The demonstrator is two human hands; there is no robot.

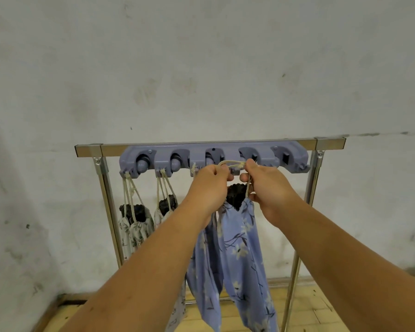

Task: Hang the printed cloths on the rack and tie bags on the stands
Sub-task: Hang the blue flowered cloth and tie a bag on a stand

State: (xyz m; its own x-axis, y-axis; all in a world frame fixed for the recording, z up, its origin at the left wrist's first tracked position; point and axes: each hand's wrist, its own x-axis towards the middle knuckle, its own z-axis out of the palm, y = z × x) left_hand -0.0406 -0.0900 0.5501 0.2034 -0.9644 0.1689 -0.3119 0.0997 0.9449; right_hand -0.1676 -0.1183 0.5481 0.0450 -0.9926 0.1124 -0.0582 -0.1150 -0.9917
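Blue floral bag [240,248], where have you got it? (spotter)

Hanging just under the purple holder strip [213,159] on the metal rack [209,146], about the middle of the strip, with its dark gathered mouth up by my knuckles. My left hand [210,185] is pinching one side of the pale cord [233,164] loop. My right hand [266,185] pinches the other side, and a strand runs down past its thumb to the bag (me)

Heavy? (spotter)

I'd say not. It's thin, soft cloth, limp, dangling slack and folding on itself. It looks to weigh next to nothing on the cord (me)

Where do you hold it? (spotter)

The cord, nowhere else. It looks rough enough not to slide, but it's thin, so fingertips only, close to what looks like a knot. If I grab the cloth it just bunches (me)

And the rest? (spotter)

White floral bags [134,226] already hang by their cords off the left end of the strip. Something pale hangs behind my left forearm, mostly hidden (me)

Risk? (spotter)

The loop goes slack if either pinch eases. The cloth won't mind a drop (me)
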